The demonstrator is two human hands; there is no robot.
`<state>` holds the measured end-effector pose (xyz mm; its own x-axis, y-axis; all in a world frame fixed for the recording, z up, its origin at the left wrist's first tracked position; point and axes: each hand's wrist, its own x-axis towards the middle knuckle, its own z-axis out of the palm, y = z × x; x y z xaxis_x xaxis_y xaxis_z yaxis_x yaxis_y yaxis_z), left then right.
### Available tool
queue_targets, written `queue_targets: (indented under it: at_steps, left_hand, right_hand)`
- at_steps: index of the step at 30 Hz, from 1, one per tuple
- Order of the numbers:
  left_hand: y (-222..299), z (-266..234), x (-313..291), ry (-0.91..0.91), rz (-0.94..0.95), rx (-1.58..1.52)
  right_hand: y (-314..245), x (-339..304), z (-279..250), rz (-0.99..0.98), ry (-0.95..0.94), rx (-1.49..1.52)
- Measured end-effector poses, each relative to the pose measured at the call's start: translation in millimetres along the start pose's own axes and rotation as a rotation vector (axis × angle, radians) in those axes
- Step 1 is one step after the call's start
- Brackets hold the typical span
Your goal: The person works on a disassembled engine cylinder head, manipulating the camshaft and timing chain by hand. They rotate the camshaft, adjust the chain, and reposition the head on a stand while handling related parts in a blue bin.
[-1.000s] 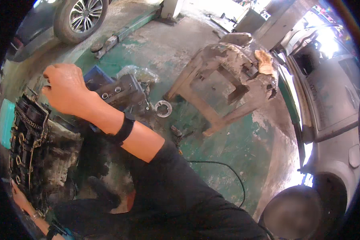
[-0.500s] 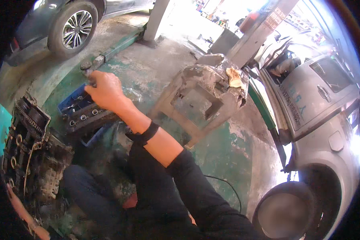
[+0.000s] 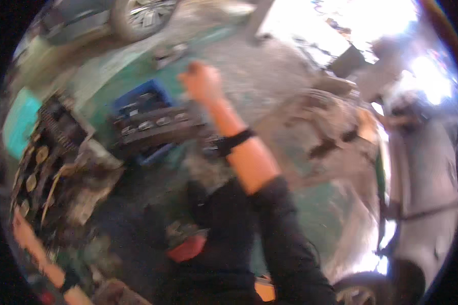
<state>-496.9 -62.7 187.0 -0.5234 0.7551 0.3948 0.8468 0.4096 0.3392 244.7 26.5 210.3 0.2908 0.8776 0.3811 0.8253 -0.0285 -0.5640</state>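
My right hand (image 3: 202,84), blurred by motion, is raised past the right end of a dark metal engine part with a row of round ports (image 3: 160,133). Its fingers look curled in; whatever they hold, if anything, is too smeared to make out. That ported part lies across a blue crate (image 3: 152,86) with dark metal pieces inside. At the far left, my left hand (image 3: 23,226) is by the edge of a grimy engine (image 3: 81,178) with a chain along its upper part. Its fingers are too small and dim to read.
A worn, stained stand (image 3: 325,122) is to the right, with a tan rag (image 3: 367,127) on it. A car wheel (image 3: 145,18) is at the upper left, and a silver vehicle body (image 3: 427,173) lines the right. A red object (image 3: 187,248) lies near my legs.
The view has swung, so the crate and engine now appear farther right. My right hand has moved from over the crate's far side to beyond its right end. My left forearm shows more.
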Motion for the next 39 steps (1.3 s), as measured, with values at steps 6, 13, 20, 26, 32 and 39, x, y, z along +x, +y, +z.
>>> queue_targets:
  at_steps: [6, 13, 20, 26, 32, 39]
  left_hand:
    - [73, -29, -54, 0.275, 0.054, -0.135]
    - [97, -39, -68, 0.306, 0.010, -0.183]
    - [93, -43, -72, 0.324, -0.035, -0.223]
    - [91, -45, -72, 0.311, -0.222, -0.457]
    - [80, -53, -75, 0.298, -0.088, -0.221]
    - [76, -57, -80, 0.253, -0.220, -0.554]
  right_hand:
    - [51, 44, 35, -0.091, -0.030, -0.045]
    - [125, 54, 97, 0.122, -0.151, 0.018]
    - [173, 33, 144, 0.255, -0.192, -0.036]
    - [219, 19, 165, 0.289, -0.124, -0.032]
    - [275, 14, 163, 0.476, -0.062, 0.212]
    - [305, 7, 175, 0.567, -0.119, 0.137]
